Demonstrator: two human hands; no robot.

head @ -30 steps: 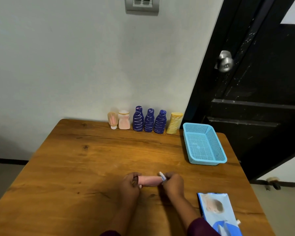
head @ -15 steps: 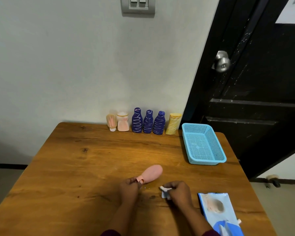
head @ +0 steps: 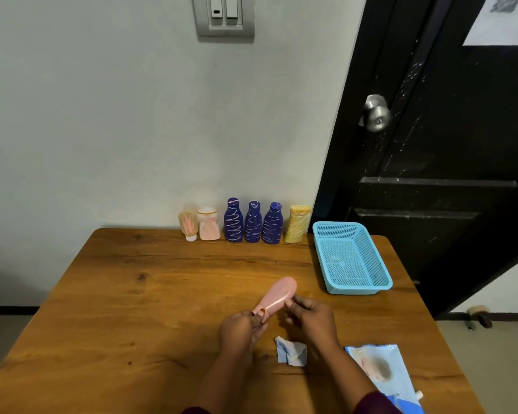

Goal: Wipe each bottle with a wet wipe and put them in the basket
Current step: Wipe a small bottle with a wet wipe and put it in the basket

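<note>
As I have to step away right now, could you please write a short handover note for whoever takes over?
Left hand grips the pink bottle at its cap end; right hand pinches its body.
The wipe lies loose on the table by the right hand, wipe pack at the near right corner.
Six bottles stand in a row by the wall; the basket holds nothing.
Done: nothing in the basket yet. Left: basket the pink bottle, then wipe and basket the other six.

Single head-worn view, angled forward and down, near the table [head: 132, 294], facing wall
</note>
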